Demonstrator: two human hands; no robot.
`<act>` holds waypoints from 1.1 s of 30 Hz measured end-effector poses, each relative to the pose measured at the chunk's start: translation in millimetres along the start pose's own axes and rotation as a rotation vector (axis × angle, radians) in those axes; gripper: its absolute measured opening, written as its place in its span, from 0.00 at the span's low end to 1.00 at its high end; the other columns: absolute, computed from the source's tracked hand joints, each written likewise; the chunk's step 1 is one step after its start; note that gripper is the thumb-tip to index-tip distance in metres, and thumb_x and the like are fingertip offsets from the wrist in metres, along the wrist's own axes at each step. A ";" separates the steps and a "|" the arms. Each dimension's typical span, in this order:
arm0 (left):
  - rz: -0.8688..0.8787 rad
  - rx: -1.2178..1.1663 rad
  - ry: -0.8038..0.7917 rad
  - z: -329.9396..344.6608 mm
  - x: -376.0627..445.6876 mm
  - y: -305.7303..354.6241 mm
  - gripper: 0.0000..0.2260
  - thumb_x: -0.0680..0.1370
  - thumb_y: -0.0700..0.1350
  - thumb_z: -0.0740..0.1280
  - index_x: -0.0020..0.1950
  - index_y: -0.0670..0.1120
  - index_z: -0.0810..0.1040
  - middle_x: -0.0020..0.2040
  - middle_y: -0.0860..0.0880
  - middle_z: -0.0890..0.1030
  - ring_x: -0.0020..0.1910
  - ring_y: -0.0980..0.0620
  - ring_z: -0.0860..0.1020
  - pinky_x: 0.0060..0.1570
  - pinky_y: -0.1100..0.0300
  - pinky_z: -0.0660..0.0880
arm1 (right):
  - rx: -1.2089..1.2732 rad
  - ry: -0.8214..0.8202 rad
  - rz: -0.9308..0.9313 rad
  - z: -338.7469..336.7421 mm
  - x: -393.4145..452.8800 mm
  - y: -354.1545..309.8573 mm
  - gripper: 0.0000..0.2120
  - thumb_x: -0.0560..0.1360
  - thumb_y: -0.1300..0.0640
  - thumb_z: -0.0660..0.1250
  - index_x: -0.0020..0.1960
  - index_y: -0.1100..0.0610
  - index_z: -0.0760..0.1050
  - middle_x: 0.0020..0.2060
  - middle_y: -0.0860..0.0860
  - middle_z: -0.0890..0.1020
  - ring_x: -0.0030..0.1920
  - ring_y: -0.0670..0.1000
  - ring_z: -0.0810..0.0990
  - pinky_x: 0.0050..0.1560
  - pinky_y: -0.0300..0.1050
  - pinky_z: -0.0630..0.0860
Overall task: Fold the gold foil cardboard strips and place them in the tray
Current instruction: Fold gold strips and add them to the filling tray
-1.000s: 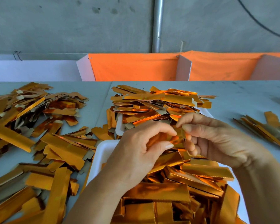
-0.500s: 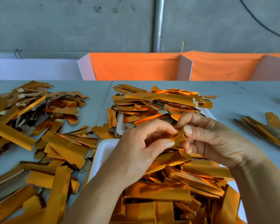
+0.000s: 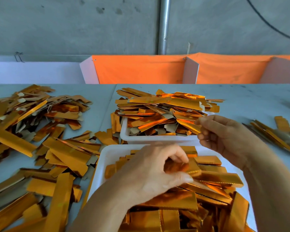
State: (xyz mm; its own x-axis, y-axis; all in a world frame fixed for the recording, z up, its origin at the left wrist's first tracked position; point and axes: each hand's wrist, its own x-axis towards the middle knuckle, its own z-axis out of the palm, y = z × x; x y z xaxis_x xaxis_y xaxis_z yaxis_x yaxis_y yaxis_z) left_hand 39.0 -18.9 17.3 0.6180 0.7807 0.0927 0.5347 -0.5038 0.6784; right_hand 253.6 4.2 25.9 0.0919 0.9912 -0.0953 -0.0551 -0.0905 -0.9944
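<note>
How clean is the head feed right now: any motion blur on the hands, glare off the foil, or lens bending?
Head view: the left hand and the folded strip it pinches are motion-smeared; the right hand is slightly soft; foil in the far tray throws bright orange glints; the wide lens bows the table edge; light is even and shadows are soft.

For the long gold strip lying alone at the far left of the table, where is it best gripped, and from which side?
Pinch the long gold strip at its near-right end, coming from the right: that end juts clear of the loose pile, while its left part runs out of frame.
</note>
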 end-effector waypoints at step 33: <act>-0.055 0.235 0.825 1.0 8.0 3.2 0.17 0.76 0.47 0.64 0.65 0.51 0.73 0.60 0.54 0.72 0.59 0.60 0.67 0.49 0.82 0.62 | -0.342 0.070 -0.276 31.5 14.1 -18.9 0.13 0.77 0.65 0.63 0.45 0.49 0.81 0.36 0.46 0.82 0.31 0.40 0.79 0.31 0.32 0.76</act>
State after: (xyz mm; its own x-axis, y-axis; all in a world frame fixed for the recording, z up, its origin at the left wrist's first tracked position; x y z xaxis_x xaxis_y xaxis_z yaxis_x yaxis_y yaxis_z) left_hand 46.2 -14.7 19.4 0.0194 0.7795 0.6261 0.7133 -0.4496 0.5377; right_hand 224.6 23.0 44.8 0.1250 0.9748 0.1847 0.3118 0.1381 -0.9401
